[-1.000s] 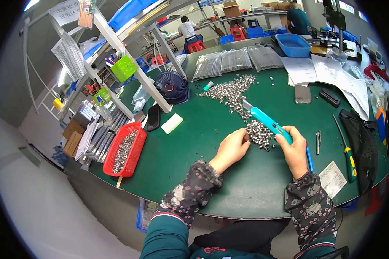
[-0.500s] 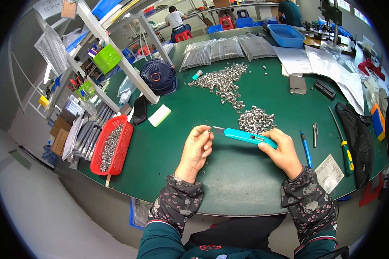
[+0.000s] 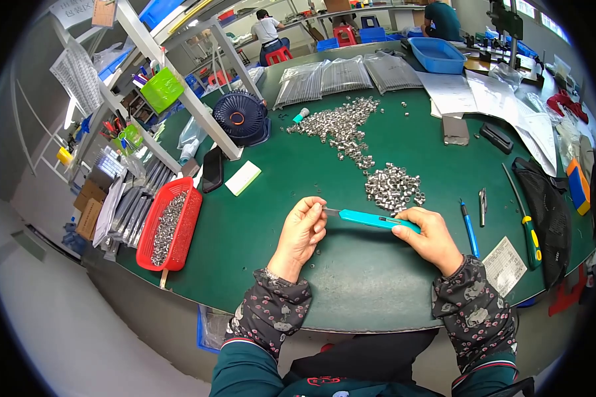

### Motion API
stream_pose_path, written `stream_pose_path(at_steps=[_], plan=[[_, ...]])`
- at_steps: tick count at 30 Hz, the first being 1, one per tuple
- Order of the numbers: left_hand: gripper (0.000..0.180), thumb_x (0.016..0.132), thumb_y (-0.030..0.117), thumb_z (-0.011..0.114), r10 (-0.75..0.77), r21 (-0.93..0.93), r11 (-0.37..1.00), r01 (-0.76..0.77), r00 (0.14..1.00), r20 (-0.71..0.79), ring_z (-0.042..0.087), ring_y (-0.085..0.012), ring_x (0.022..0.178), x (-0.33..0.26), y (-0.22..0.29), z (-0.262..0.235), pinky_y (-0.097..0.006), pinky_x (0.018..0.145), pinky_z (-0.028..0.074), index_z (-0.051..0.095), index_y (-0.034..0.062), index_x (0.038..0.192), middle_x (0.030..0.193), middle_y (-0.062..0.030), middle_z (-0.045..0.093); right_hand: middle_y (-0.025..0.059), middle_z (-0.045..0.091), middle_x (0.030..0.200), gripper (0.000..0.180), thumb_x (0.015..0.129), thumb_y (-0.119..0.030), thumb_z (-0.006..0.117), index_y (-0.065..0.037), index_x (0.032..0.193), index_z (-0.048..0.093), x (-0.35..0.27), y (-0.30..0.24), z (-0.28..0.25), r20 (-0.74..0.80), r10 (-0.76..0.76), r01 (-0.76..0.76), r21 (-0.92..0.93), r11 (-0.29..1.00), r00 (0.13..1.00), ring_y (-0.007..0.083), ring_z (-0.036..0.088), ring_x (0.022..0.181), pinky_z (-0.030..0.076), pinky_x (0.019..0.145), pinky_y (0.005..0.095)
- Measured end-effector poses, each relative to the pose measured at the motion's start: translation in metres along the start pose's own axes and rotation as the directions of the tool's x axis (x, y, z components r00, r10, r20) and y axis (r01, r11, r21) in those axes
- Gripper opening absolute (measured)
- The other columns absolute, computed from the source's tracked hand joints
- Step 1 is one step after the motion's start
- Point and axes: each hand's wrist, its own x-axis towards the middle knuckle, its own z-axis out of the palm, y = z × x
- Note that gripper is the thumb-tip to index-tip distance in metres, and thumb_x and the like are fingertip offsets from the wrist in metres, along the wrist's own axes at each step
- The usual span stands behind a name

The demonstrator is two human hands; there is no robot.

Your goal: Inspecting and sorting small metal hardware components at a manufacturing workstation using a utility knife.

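Metal parts behind cutter, tray far left.

knife turquoise | table dark green | tray red | sleeves floral dark

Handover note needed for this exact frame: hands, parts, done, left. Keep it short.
Right hand: holds the teal tool by its handle, tip pointing left.
Left hand: fingers pinched at the tool's metal tip; whether a part sits between them is too small to tell.
Parts: small pile of metal pieces just beyond the tool, a larger scatter further back.
Done: red tray at left holds many pieces.
Left: both piles on the green table.
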Motion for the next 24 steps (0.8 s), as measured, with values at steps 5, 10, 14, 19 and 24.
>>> stream_pose_path(at_steps=[5, 10, 14, 19, 24], plan=[[0.011, 0.086, 0.016, 0.054, 0.004, 0.041, 0.999, -0.004, 1.0, -0.003, 0.039, -0.0034, 0.05, 0.001, -0.001, -0.001, -0.014, 0.036, 0.026, 0.054, 0.005, 0.089, 0.069, 0.0004, 0.05, 0.0124, 0.057, 0.075, 0.031, 0.073, -0.028, 0.064, -0.001, 0.088, 0.061, 0.001, -0.005, -0.002, -0.002, 0.012, -0.012, -0.072, 0.997, 1.0, 0.0268, 0.057, 0.065, 0.043, 0.058, 0.0345], [0.012, 0.086, 0.017, 0.055, 0.005, 0.084, 0.996, -0.003, 1.0, -0.02, 0.038, -0.0029, 0.049, 0.001, -0.002, -0.003, -0.014, 0.037, 0.026, 0.055, 0.0052, 0.086, 0.065, 0.0008, 0.049, 0.0107, 0.056, 0.073, 0.028, 0.073, -0.027, 0.064, -0.003, 0.087, 0.062, 0.0, -0.011, -0.004, -0.025, 0.0, -0.004, -0.156, 0.988, 1.0, 0.0271, 0.056, 0.063, 0.043, 0.056, 0.0354], [0.014, 0.087, 0.019, 0.054, 0.007, 0.124, 0.992, -0.005, 1.0, -0.017, 0.037, -0.0025, 0.048, 0.002, -0.003, -0.004, -0.014, 0.037, 0.026, 0.054, 0.0056, 0.084, 0.064, 0.0009, 0.049, 0.011, 0.054, 0.071, 0.026, 0.07, -0.02, 0.065, -0.001, 0.087, 0.061, -0.001, -0.012, -0.003, -0.06, -0.041, 0.029, -0.187, 0.982, 0.997, 0.0249, 0.053, 0.062, 0.041, 0.055, 0.0323], [0.016, 0.087, 0.021, 0.054, -0.004, 0.133, 0.991, 0.006, 1.0, -0.015, 0.036, -0.0023, 0.047, 0.001, -0.003, -0.003, -0.014, 0.037, 0.026, 0.054, 0.0061, 0.082, 0.062, 0.0015, 0.047, 0.0109, 0.053, 0.071, 0.026, 0.07, -0.021, 0.066, -0.002, 0.088, 0.061, -0.001, -0.015, -0.003, -0.075, -0.041, 0.024, -0.22, 0.975, 0.996, 0.0255, 0.053, 0.061, 0.041, 0.054, 0.0327], [0.02, 0.087, 0.025, 0.053, -0.015, 0.151, 0.988, 0.025, 0.998, -0.061, 0.032, -0.0023, 0.044, 0.001, -0.002, -0.001, -0.015, 0.036, 0.024, 0.052, 0.0074, 0.077, 0.058, 0.0023, 0.044, 0.0093, 0.053, 0.071, 0.027, 0.072, -0.027, 0.065, -0.005, 0.086, 0.061, -0.001, -0.016, -0.002, -0.079, -0.047, 0.026, -0.25, 0.968, 0.996, 0.0279, 0.055, 0.062, 0.042, 0.054, 0.0367]])
